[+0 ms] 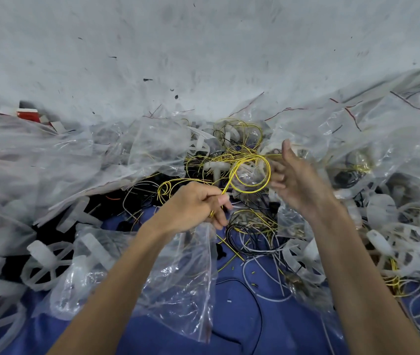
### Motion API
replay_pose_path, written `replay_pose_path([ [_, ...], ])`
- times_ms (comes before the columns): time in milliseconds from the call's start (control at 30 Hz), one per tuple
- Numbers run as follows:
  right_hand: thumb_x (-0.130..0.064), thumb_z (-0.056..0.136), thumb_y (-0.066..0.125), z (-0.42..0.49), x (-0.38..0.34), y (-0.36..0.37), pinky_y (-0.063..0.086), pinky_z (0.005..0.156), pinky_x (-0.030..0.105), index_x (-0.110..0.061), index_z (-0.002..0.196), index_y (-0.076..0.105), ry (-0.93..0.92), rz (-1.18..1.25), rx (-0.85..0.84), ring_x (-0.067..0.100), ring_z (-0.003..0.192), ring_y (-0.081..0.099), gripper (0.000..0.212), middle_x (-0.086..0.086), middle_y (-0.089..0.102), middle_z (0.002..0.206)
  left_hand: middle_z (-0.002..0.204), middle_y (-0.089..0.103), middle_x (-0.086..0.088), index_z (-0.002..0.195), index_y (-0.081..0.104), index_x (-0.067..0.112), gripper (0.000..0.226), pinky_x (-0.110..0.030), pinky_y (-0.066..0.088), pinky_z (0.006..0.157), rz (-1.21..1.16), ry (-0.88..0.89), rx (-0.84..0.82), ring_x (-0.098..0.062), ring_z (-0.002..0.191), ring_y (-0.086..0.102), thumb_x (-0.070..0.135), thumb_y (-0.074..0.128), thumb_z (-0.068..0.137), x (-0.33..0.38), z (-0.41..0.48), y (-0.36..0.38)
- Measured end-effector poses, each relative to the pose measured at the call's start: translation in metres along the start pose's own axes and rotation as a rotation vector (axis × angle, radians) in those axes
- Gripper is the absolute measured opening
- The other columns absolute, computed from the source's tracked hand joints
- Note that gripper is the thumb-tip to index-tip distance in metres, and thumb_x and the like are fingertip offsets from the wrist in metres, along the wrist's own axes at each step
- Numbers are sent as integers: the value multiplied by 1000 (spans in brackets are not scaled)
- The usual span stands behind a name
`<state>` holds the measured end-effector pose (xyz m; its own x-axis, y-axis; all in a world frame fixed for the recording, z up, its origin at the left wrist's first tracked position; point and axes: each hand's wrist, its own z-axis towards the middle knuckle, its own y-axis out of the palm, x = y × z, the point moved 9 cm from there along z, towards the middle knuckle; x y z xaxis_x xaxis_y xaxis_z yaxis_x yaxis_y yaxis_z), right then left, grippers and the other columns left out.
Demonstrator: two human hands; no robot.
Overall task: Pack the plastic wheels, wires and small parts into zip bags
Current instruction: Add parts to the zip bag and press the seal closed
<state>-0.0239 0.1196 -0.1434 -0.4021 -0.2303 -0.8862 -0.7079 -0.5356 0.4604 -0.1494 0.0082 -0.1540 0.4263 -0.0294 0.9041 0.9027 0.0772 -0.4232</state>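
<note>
Translucent white spoked plastic wheels [42, 267] are seen at the lower left on a blue cloth [293, 334]. A clear plastic zip bag [178, 285] is draped just below the left hand [193, 208], by which a looped thin yellow wire [252, 172] is pinched. The right hand [296, 180], kept apart, is held loosely spread beside the loop; contact cannot be told.

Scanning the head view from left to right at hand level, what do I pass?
White spoked plastic wheel → left hand, fingers gripping the wire → looped yellow wire → right hand → larger white plastic wheel.
</note>
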Motion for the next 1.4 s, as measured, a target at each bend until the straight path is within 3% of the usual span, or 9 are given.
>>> replay_pose_path([
  [200,-38,73,62,0,20,23,11,44,15,-8,113,59,127,128,-110,2,40,23,51,-8,27,49,62,68,0,88,67,6,25,-19,53,64,90,17,-23,-14,64,67,21,49,97,0,-1,8],
  [300,-30,75,61,3,18,26,15,36,13,-9,92,65,119,292,-78,2,35,25,27,-9,31,44,60,68,1,93,64,17,20,-34,55,72,122,12,-56,-15,64,66,20,46,99,-1,0,17],
  [500,-25,88,58,1,-9,2,29,38,12,-9,70,64,-93,-278,53,2,41,37,25,-6,45,51,55,67,3,91,61,23,22,-34,49,67,256,-24,-69,-31,70,67,18,42,100,-9,0,5],
  [733,-16,87,61,-9,-31,-28,38,41,7,-6,73,67,-146,-443,193,-2,41,47,18,-6,59,49,58,68,2,74,61,12,30,-19,44,63,359,-36,-18,-5,58,63,7,43,98,-11,-6,-38],
  [833,-13,81,64,-10,-34,-22,41,44,7,-7,70,68,-187,-391,157,0,43,52,13,-2,63,52,85,73,-6,99,61,1,22,-23,52,76,234,-60,-20,-11,75,69,2,39,98,-12,-7,-44],
  [1000,-21,68,68,-12,-32,16,44,48,11,-15,67,75,-240,-388,-67,5,50,57,9,0,66,59,120,65,6,141,34,21,51,-29,44,98,-30,-64,-100,-6,108,62,32,50,94,-5,-8,-8],
  [1167,-23,65,74,-18,-31,12,50,56,16,-14,75,74,-159,-457,-43,11,60,64,13,4,70,70,72,71,3,94,65,13,22,-13,48,58,-124,23,63,-11,65,70,21,45,98,7,-1,4],
  [1300,-30,75,76,-29,-74,-8,45,91,31,-17,121,56,-394,-1096,431,18,108,56,52,2,60,119,67,72,2,77,65,15,28,-23,48,58,-72,-51,247,-17,62,71,22,47,98,-2,0,-5],
  [1400,-32,83,67,-27,-55,57,31,103,24,-23,134,48,-529,-1400,-26,10,121,44,55,-6,50,130,72,73,-2,76,65,15,28,-23,50,61,-100,-46,225,-20,66,72,20,48,97,2,1,2],
])
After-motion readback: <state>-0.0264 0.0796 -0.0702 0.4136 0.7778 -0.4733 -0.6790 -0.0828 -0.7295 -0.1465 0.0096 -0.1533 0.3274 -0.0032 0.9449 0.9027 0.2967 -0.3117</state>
